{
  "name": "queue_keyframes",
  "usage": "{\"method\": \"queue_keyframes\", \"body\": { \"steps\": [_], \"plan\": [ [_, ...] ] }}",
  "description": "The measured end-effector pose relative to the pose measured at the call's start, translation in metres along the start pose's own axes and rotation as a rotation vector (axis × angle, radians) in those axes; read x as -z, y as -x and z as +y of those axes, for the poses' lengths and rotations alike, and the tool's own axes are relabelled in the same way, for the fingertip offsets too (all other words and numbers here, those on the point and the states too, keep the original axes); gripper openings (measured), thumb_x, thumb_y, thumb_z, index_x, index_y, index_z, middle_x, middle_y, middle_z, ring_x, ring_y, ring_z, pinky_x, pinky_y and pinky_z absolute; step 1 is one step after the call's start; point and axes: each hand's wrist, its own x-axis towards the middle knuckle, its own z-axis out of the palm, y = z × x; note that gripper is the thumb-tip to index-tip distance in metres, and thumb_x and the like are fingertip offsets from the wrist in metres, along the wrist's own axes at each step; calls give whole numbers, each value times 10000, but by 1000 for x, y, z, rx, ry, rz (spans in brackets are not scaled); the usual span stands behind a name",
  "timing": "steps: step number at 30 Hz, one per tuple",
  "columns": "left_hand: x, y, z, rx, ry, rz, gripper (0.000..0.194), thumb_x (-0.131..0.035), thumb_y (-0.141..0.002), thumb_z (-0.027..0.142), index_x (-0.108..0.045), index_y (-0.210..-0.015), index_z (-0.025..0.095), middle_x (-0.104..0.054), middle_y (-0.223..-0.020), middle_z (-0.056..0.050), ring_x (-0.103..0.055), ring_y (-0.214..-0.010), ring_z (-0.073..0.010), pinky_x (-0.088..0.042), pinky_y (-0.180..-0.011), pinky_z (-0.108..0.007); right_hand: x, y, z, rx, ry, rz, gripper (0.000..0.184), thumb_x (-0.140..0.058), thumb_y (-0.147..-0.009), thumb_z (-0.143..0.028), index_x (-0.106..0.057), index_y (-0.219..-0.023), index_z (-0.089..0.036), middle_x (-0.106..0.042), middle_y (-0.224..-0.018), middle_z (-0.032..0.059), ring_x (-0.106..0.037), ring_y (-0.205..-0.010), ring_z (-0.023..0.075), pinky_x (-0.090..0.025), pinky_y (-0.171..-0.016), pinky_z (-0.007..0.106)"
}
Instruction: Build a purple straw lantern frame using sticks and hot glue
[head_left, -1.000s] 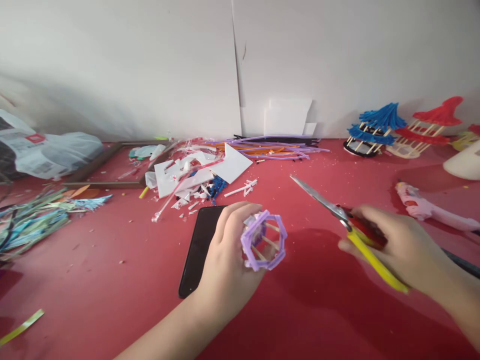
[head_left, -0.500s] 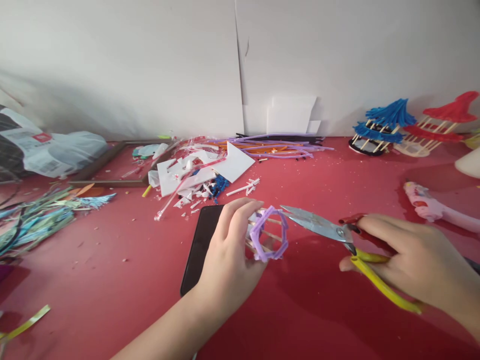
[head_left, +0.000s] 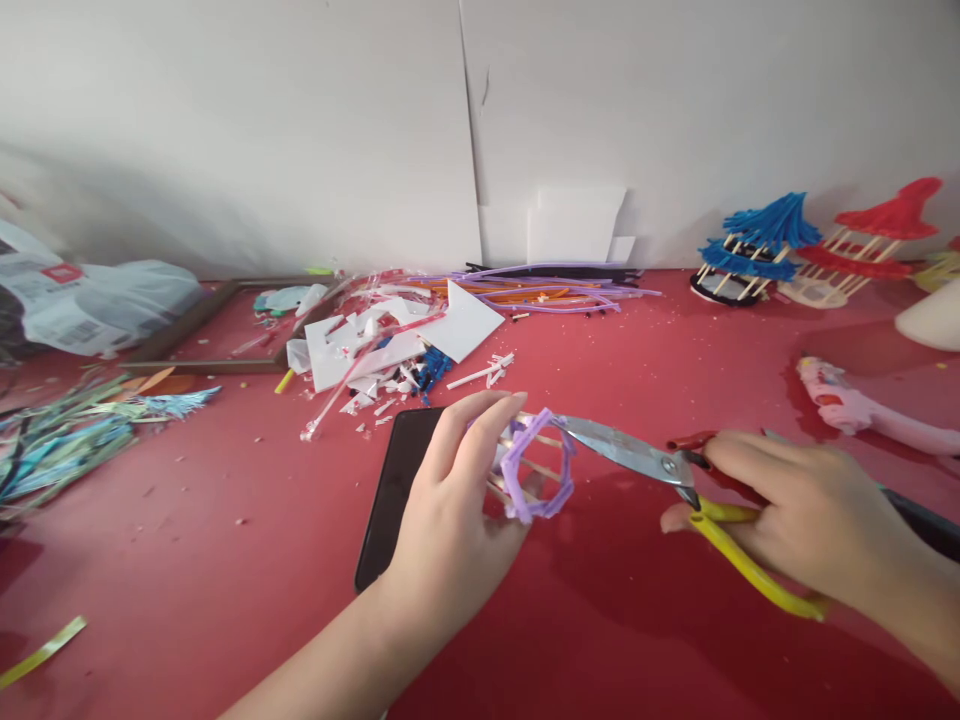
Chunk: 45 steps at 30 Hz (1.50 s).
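Observation:
My left hand (head_left: 457, 500) is closed around a small stick frame (head_left: 538, 468). Purple fuzzy strips form a many-sided ring on the frame's near end, and pale sticks run back from it; my fingers hide its far end. Gripped in my right hand (head_left: 795, 505) are scissors (head_left: 637, 455) with yellow handles. Their blades look nearly closed, and the tips are at the ring's upper right edge, perhaps touching it. Something red and black shows by my right fingers; I cannot make out what it is. Partly behind my left hand lies a black phone (head_left: 390, 500).
White scraps (head_left: 405, 350) and purple and orange pipe cleaners (head_left: 555, 290) lie at the back. Blue (head_left: 757, 250) and red (head_left: 870, 245) stick models stand back right, behind a pink glue gun (head_left: 847, 400). At left are a brown frame (head_left: 210, 365), plastic bag (head_left: 112, 300) and coloured strands (head_left: 67, 440).
The scissors have come left, so their tips are now at the purple ring's edge instead of just apart from it. The whole view has shifted slightly.

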Motion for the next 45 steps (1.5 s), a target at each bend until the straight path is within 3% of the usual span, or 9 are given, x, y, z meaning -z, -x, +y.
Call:
{"method": "queue_keyframes", "body": {
  "steps": [8,11,14,18,24,31,37,41,45],
  "plan": [
    [-2,-1,3,108,86,23,607,-707,-799,75,-503,-1343,250,-533,-1308,-93,-556,-1263,-232,-577,-938,-325,-9,6,-3,-3,-121,-36,374,-547,-939,-538,-530,-730,-228,-514,-548,-26,-465,-441,144,-365,-461,290],
    [-2,-1,6,197,287,-3,644,-757,-771,123,-469,-1329,269,-589,-1240,-63,-651,-1100,-197,-596,-874,-301,-9,4,0,-61,-190,-87,338,-562,-922,-550,-561,-869,-216,-540,-628,-22,-502,-502,151,-398,-486,282],
    [2,-3,9,260,553,-108,553,-767,-797,152,-483,-1249,296,-654,-1120,0,-692,-917,-125,-593,-798,-227,-9,2,6,-109,-284,-176,331,-570,-912,-555,-538,-918,-225,-539,-685,-31,-492,-533,136,-409,-504,263],
    [8,-7,13,318,794,-297,489,-789,-815,218,-527,-1218,310,-696,-1095,28,-694,-958,-114,-571,-821,-190,-11,0,13,-101,-316,-212,376,-573,-896,-569,-442,-775,-238,-407,-623,-66,-366,-513,116,-325,-475,246],
    [13,-7,13,398,926,-434,510,-815,-797,240,-583,-1244,318,-712,-1049,26,-670,-916,-116,-552,-824,-198,-10,-3,11,-76,-357,-263,397,-568,-889,-564,-388,-736,-245,-386,-626,-66,-337,-527,118,-269,-489,257],
    [15,-9,14,390,1067,-538,513,-790,-818,190,-581,-1267,321,-698,-1093,5,-664,-981,-131,-543,-883,-224,-10,-2,6,-55,-298,-257,357,-573,-899,-496,-394,-722,-243,-428,-624,-54,-413,-519,121,-310,-502,265],
    [14,-8,20,388,1145,-508,774,-877,-669,130,-518,-1337,288,-660,-1214,-55,-655,-1032,-200,-566,-884,-292,-9,0,-4,-49,-199,-137,378,-544,-933,-510,-456,-696,-229,-434,-569,-58,-439,-477,111,-320,-488,252],
    [13,-6,22,465,1050,-500,607,-842,-725,184,-540,-1247,254,-654,-986,-23,-641,-843,-164,-586,-801,-307,-9,2,-10,-40,-214,-90,424,-576,-901,-591,-520,-715,-215,-478,-556,-50,-452,-456,112,-351,-467,245],
    [12,-3,21,470,1013,-446,549,-824,-755,225,-511,-1206,254,-638,-936,-5,-638,-798,-152,-596,-751,-292,-10,5,-14,-33,-229,-64,365,-576,-931,-511,-549,-721,-214,-557,-561,-33,-498,-449,113,-394,-477,240]
  ]
}}
